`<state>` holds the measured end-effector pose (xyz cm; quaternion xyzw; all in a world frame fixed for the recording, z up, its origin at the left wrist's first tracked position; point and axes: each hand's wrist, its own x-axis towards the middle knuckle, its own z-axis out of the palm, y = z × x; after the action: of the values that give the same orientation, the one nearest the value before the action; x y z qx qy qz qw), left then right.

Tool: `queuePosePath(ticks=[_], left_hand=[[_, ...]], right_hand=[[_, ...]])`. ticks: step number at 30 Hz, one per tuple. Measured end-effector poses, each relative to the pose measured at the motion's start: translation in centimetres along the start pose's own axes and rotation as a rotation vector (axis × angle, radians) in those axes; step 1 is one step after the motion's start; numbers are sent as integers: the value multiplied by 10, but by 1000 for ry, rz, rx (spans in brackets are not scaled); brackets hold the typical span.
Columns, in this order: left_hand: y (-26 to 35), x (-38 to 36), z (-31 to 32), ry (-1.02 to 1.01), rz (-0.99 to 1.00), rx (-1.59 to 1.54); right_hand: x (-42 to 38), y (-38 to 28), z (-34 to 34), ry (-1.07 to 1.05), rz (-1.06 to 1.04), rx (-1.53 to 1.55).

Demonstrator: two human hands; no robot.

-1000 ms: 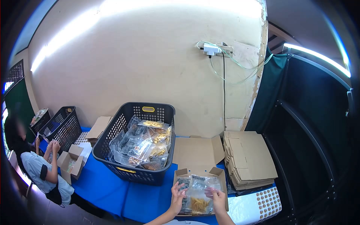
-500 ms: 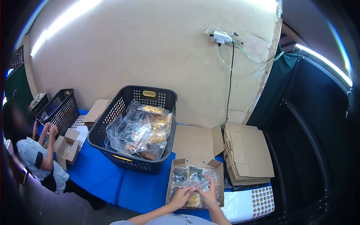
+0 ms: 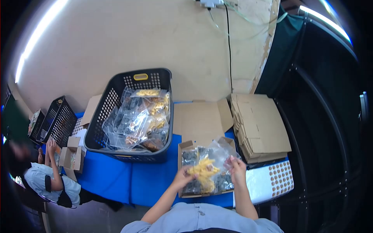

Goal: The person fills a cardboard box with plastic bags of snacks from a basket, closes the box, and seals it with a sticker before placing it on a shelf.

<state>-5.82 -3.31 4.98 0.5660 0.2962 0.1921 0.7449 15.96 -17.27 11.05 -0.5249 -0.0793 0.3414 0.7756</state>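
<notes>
My left hand (image 3: 182, 178) grips a clear plastic bag of yellow pieces (image 3: 203, 168) over the open cardboard box (image 3: 180, 155). My right hand (image 3: 237, 169) is closed at the bag's clear far end, thumb and fingers pinching near its edge. Below, several clear bags with dark grey pieces (image 3: 190, 156) lie in the box, partly covered by the held bag. The lid (image 3: 199, 121) of the box stands folded back towards the wall. What the yellow pieces are, I cannot make out.
Left of the box stands a dark perforated basket (image 3: 116, 153) heaped with bagged pieces (image 3: 136, 120). Flattened cartons (image 3: 262, 124) are stacked to the right, behind a sheet of round stickers (image 3: 281, 179). Further left, a co-worker (image 3: 54, 180) handles something beside a small open box (image 3: 72, 159).
My hands have spread apart, and a bag of yellow pieces now shows between them, raised over the box. The view has tilted down, bringing more of my shirt into sight.
</notes>
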Motion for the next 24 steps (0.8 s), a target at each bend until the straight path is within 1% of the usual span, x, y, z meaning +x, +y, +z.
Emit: queuePosePath(ticks=[1,2,3,5,7,8,9,10,11,12,13,14,15,16,17,19,20,21,23,24], left_hand=[[1,5,-1,95,42,-170],[4,10,-4,190,25,-159],[10,18,-8,280,21,-146],[21,30,-9,299,44,-157],[23,45,-12,419,196,5],[23,50,-12,413,188,2],[23,55,-7,650,398,149],[20,60,-1,873,602,296],[13,63,-4,805,692,359],[5,59,-7,718,644,518],[-1,57,-10,632,607,682],[-8,56,-8,618,608,690],[-14,55,-8,391,508,798],[-17,53,-3,172,398,882],[-19,49,2,172,390,889],[-12,41,13,137,401,1228],[-17,43,9,87,314,1214],[-23,48,4,88,308,1217],[-34,57,-4,69,336,1226],[-27,59,-2,60,317,1226]], right_hand=[[5,3,-11,20,-34,-169],[10,6,-22,-8,-79,-331],[12,13,-24,5,-74,-329],[17,25,-24,-33,12,-310],[27,43,-19,-44,29,-297],[33,53,-15,-49,40,-304],[41,62,-15,-47,48,-316],[57,82,-21,-50,53,-451],[67,102,-32,-48,67,-583],[69,109,-39,-20,73,-586],[73,114,-40,-54,170,-678],[75,120,-39,-97,270,-762],[75,128,-35,-97,278,-736],[73,131,-37,-106,258,-604],[71,134,-39,-113,239,-474],[67,124,-29,-141,238,-421],[65,117,-25,-156,218,-363],[65,113,-21,-170,200,-303],[73,114,-25,-178,220,-300],[78,111,-25,-203,279,-396]])
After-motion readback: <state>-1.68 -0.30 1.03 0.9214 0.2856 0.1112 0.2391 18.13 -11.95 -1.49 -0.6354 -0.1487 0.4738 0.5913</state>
